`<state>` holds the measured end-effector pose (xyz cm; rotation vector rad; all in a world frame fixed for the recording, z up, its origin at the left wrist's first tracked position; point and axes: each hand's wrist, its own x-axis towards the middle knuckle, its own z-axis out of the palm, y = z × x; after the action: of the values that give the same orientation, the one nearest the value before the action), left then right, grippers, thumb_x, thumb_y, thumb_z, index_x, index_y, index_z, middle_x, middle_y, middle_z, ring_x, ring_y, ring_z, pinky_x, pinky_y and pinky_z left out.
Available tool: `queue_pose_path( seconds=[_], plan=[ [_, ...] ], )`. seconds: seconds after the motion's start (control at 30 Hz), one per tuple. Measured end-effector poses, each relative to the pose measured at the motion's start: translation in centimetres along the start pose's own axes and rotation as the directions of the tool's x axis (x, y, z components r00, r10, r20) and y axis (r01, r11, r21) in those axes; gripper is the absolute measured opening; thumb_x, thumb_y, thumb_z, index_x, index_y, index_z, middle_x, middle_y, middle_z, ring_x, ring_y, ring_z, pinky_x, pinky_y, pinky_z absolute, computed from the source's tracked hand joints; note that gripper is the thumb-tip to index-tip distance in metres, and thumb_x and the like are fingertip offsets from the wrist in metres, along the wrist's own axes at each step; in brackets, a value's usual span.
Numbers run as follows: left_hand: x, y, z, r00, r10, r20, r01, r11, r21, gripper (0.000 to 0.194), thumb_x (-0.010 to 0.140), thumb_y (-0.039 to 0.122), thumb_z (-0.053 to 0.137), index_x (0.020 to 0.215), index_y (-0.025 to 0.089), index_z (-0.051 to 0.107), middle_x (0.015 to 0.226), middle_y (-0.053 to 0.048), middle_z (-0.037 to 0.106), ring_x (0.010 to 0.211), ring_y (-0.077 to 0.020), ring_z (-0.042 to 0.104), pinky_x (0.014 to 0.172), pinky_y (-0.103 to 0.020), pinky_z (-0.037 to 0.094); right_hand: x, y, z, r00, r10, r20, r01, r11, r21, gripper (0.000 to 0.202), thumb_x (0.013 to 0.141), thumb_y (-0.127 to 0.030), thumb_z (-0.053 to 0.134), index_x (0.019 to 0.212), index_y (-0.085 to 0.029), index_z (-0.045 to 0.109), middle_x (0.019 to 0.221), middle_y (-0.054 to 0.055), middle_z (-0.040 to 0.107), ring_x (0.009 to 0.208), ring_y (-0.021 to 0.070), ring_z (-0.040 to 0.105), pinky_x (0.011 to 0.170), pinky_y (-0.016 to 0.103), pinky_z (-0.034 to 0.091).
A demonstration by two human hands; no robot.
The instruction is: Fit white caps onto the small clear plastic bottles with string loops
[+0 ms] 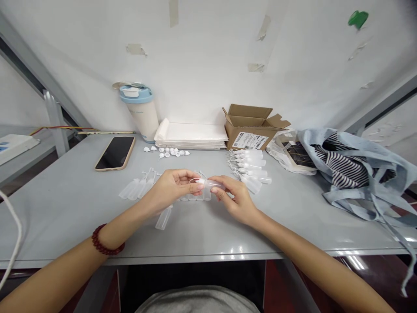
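Note:
A small translucent squeeze bottle [215,184] with a white cap lies sideways between my hands, above the middle of the table. My left hand [176,186] pinches the cap end, where a thin white cord loops out. The bottle's body is in the fingers of my right hand [237,198]. Beneath and beside my hands lies a row of similar bottles [138,188], partly covered by my left hand. One loose bottle [164,218] rests nearer the front edge. To the right, several capped bottles [250,167] are piled with their cords tangled.
Small white caps [169,153] are scattered near a stack of white envelopes [192,134]. Along the back stand a tumbler [143,115] and an open cardboard box [247,132]. A phone [115,153] lies left; a blue cloth bag [345,165] covers the right end.

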<state>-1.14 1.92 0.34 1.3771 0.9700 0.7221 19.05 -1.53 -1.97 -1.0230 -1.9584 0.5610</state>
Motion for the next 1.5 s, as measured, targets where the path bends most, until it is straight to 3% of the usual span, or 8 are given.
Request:
queue_pose_path(
  seconds=[0.17, 0.37, 0.73, 0.93, 1.1, 1.23, 1.37, 1.5],
  plan=[
    [-0.20, 0.29, -0.07, 0.997, -0.017, 0.080, 0.015, 0.999, 0.029, 0.021, 0.074, 0.035, 0.072, 0.083, 0.016, 0.068, 0.066, -0.002, 0.067, 0.064, -0.0147, 0.062, 0.066, -0.028, 0.050, -0.08, 0.42, 0.11, 0.973, -0.222, -0.065, 0.207, 0.961, -0.184, 0.022, 0.092, -0.022, 0.047, 0.111, -0.016, 0.057, 0.076, 0.004, 0.059, 0.064, 0.0132, 0.053, 0.059, 0.026, 0.046],
    [-0.28, 0.24, -0.23, 0.996, 0.038, 0.086, -0.043, 0.997, 0.063, 0.024, 0.079, 0.041, 0.066, 0.079, 0.017, 0.068, 0.068, -0.002, 0.066, 0.060, -0.0143, 0.060, 0.062, -0.027, 0.050, -0.17, 0.75, 0.41, 0.947, -0.313, -0.071, 0.290, 0.930, -0.223, 0.025, 0.093, -0.020, 0.044, 0.117, -0.018, 0.054, 0.086, 0.007, 0.062, 0.072, 0.0148, 0.058, 0.061, 0.026, 0.048],
    [-0.24, 0.10, 0.08, 0.990, 0.116, 0.080, -0.123, 0.989, 0.087, 0.024, 0.072, 0.033, 0.073, 0.090, 0.017, 0.070, 0.084, -0.004, 0.067, 0.078, -0.0177, 0.059, 0.065, -0.026, 0.048, -0.21, -0.11, 0.15, 0.998, 0.041, 0.040, -0.042, 0.999, 0.015, 0.024, 0.093, -0.029, 0.046, 0.104, -0.016, 0.063, 0.076, 0.003, 0.065, 0.060, 0.0123, 0.056, 0.059, 0.025, 0.046],
    [-0.33, 0.32, -0.28, 0.995, 0.044, 0.084, -0.051, 0.996, 0.080, 0.027, 0.078, 0.041, 0.067, 0.094, 0.019, 0.069, 0.075, -0.002, 0.068, 0.073, -0.0172, 0.063, 0.071, -0.029, 0.050, -0.39, -0.01, 0.44, 0.999, -0.052, -0.017, 0.051, 0.997, -0.049, 0.023, 0.092, -0.028, 0.047, 0.108, -0.017, 0.061, 0.077, 0.003, 0.063, 0.059, 0.0116, 0.053, 0.058, 0.025, 0.045],
    [-0.25, 0.23, -0.55, 0.994, 0.011, 0.111, -0.029, 0.987, 0.160, 0.033, 0.085, 0.043, 0.057, 0.070, 0.016, 0.066, 0.063, -0.001, 0.063, 0.059, -0.0131, 0.059, 0.060, -0.025, 0.046, -0.53, 0.07, 0.66, 0.983, -0.173, -0.063, 0.163, 0.977, -0.139, 0.021, 0.093, -0.023, 0.047, 0.109, -0.016, 0.058, 0.076, 0.004, 0.061, 0.060, 0.0116, 0.051, 0.057, 0.024, 0.044],
    [-0.31, 0.38, -0.37, 0.986, 0.024, 0.165, -0.059, 0.976, 0.211, 0.036, 0.087, 0.044, 0.054, 0.067, 0.015, 0.063, 0.061, 0.000, 0.062, 0.056, -0.0120, 0.058, 0.057, -0.024, 0.044, -0.58, 0.17, 0.68, 0.970, -0.228, -0.081, 0.212, 0.963, -0.168, 0.022, 0.093, -0.022, 0.046, 0.111, -0.016, 0.057, 0.077, 0.004, 0.060, 0.062, 0.0124, 0.053, 0.058, 0.025, 0.045],
    [-0.63, 0.46, -0.03, 0.986, 0.096, 0.139, -0.133, 0.948, 0.289, 0.028, 0.086, 0.041, 0.056, 0.078, 0.016, 0.065, 0.065, 0.001, 0.061, 0.060, -0.0121, 0.057, 0.060, -0.024, 0.045, -0.57, 0.24, 0.57, 0.980, -0.192, -0.061, 0.182, 0.974, -0.138, 0.022, 0.092, -0.023, 0.047, 0.108, -0.015, 0.059, 0.073, 0.004, 0.060, 0.063, 0.0132, 0.053, 0.058, 0.025, 0.045],
    [-0.84, 0.14, 0.24, 0.934, 0.336, 0.118, -0.354, 0.835, 0.420, 0.019, 0.085, 0.032, 0.059, 0.090, 0.016, 0.067, 0.079, -0.001, 0.065, 0.070, -0.0128, 0.057, 0.067, -0.024, 0.045, -0.39, 0.03, 0.36, 0.998, 0.054, 0.022, -0.056, 0.995, 0.083, 0.024, 0.092, -0.030, 0.047, 0.103, -0.015, 0.063, 0.069, 0.002, 0.060, 0.055, 0.0108, 0.052, 0.053, 0.024, 0.044]
  ],
)
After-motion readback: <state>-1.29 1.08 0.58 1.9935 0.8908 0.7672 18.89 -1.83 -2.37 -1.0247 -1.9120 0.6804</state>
